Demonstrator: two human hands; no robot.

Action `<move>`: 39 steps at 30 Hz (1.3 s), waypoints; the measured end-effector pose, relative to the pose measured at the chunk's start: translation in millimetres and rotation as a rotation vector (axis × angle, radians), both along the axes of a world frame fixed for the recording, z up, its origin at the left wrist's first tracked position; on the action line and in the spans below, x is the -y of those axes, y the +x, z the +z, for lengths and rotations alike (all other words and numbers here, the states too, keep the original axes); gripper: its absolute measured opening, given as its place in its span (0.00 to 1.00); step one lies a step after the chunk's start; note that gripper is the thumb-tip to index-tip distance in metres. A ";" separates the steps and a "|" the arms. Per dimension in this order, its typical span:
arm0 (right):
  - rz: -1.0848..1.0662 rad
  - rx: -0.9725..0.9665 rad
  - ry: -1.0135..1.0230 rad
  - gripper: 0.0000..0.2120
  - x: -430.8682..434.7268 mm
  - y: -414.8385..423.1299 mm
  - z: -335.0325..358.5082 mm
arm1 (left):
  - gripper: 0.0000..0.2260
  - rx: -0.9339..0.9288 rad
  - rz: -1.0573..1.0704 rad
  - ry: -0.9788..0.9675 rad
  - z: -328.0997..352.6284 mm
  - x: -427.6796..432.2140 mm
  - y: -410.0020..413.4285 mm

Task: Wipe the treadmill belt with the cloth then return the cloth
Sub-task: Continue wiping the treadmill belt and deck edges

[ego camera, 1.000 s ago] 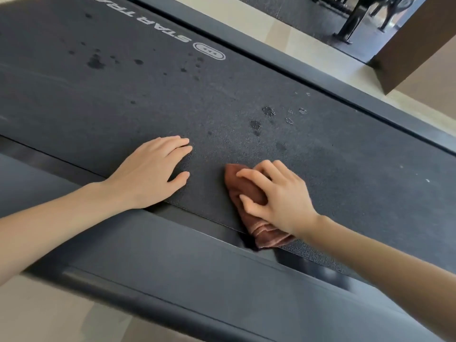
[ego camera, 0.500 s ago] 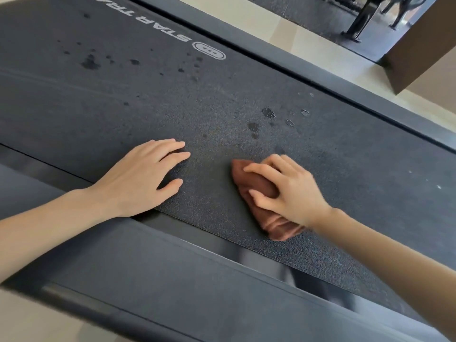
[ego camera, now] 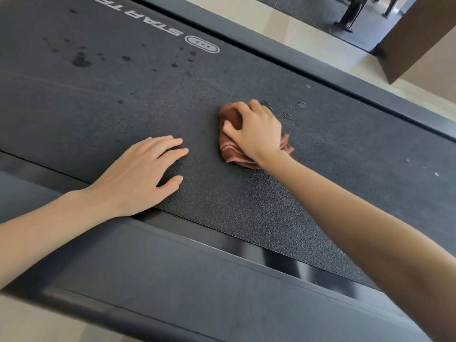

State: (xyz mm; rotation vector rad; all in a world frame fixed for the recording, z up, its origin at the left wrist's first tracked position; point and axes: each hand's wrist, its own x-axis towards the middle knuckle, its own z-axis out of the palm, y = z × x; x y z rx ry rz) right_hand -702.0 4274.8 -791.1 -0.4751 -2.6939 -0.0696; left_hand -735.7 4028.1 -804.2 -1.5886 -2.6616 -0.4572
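Note:
The dark grey treadmill belt (ego camera: 123,99) runs across the view, with white lettering at the top. My right hand (ego camera: 255,130) presses a bunched brown cloth (ego camera: 230,150) onto the middle of the belt, fingers curled over it. Wet droplets (ego camera: 287,116) lie just right of my knuckles, and more dark spots (ego camera: 80,60) sit at the upper left. My left hand (ego camera: 140,175) rests flat on the belt near its front edge, fingers spread, holding nothing.
The near side rail (ego camera: 197,280) of the treadmill crosses the bottom of the view, and the far rail (ego camera: 320,67) borders the belt. Beyond it is beige floor (ego camera: 308,33), a black mat with equipment legs (ego camera: 350,16), and a brown wall panel (ego camera: 414,38).
My right hand has pushed the cloth away from the front edge, up the belt toward the droplets. Dark spots near the cloth's path are gone. My left hand has stayed put.

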 end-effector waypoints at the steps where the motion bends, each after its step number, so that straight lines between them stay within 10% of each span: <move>1: 0.042 0.012 0.013 0.19 8.8 -1.7 1.3 | 0.30 0.002 0.003 -0.006 0.4 0.7 -0.4; 10: 0.643 0.122 0.082 0.20 -4.9 107.6 14.6 | 0.28 -0.072 0.036 -0.095 6.8 36.9 -20.4; 20: -0.047 0.086 -0.023 0.20 -15.6 -0.7 7.2 | 0.32 -0.002 0.086 -0.032 4.5 43.4 -22.3; 31: 0.755 0.088 0.078 0.19 28.9 74.6 9.3 | 0.23 -0.031 0.127 -0.066 5.9 65.3 -38.9; 39: 0.064 0.068 -0.007 0.20 -14.4 9.7 11.8 | 0.22 0.002 0.151 -0.021 3.7 72.0 -32.9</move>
